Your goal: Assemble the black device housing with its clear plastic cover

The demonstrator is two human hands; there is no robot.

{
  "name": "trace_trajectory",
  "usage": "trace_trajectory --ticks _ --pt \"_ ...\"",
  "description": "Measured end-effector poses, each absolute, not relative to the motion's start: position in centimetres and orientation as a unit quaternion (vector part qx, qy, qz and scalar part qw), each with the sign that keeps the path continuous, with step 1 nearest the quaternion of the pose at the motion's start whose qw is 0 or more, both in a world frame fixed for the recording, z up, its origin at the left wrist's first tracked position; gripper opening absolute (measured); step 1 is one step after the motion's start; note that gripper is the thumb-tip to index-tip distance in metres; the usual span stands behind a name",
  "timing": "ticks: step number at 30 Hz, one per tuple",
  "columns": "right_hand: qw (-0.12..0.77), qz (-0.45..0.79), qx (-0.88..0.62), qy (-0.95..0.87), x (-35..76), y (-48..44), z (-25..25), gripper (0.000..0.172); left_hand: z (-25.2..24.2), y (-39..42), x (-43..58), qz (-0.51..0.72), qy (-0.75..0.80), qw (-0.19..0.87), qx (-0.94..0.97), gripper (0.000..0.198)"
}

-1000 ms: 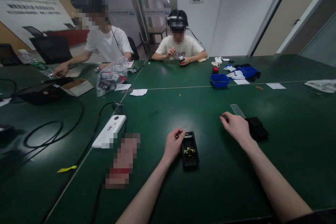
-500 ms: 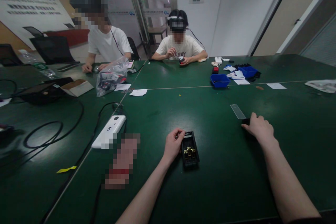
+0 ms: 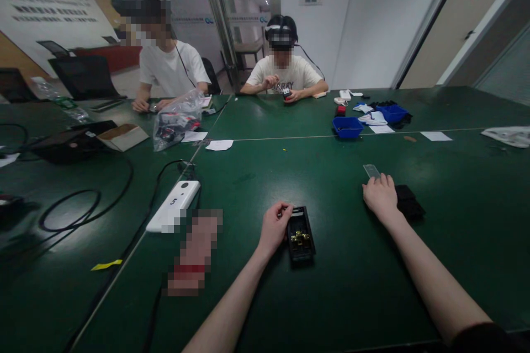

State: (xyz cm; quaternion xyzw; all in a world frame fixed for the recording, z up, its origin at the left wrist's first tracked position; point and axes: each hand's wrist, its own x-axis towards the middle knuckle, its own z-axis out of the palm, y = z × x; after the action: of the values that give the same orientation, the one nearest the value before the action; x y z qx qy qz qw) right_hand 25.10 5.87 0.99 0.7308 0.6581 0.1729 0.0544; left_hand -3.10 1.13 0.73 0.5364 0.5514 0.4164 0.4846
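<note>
My left hand [image 3: 275,226] lies at the upper left edge of a small black open box [image 3: 301,253], its thumb and fingers closed on the rim. Gold-coloured metal pieces [image 3: 300,239] sit inside that box. Farther to the right, my right hand [image 3: 381,196] is palm down on the table with its fingers apart, at the near end of a clear plastic strip [image 3: 371,170]. What lies under the palm is hidden. Just right of this hand is a flat black item [image 3: 409,202], perhaps a cloth pouch.
A white device marked 5 [image 3: 174,207] and black cables [image 3: 89,212] are on the left of the green table [image 3: 248,176]. Blue trays [image 3: 346,128] stand farther back. Across the table sit two people; one holds a small red and black object [image 3: 286,94].
My right hand has moved left, off the black item and onto the near part of the clear strip. The black item now shows more fully. My left hand stays on the box.
</note>
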Motion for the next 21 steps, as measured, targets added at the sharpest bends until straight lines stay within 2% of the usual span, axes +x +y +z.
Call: trace_trajectory --ticks 10,14,21 --pt "-0.046 0.124 0.686 0.716 21.4 4.6 1.2 0.021 0.8 1.1 -3.1 0.408 0.542 0.501 0.537 0.029" --pt "-0.035 0.078 0.696 0.713 20.6 4.5 1.2 0.02 0.9 1.0 -3.0 0.407 0.537 0.509 0.536 0.029" --pt "-0.025 0.082 0.632 0.77 18.2 3.6 1.3 0.027 0.6 1.2 -3.1 0.405 0.537 0.514 0.533 0.028"
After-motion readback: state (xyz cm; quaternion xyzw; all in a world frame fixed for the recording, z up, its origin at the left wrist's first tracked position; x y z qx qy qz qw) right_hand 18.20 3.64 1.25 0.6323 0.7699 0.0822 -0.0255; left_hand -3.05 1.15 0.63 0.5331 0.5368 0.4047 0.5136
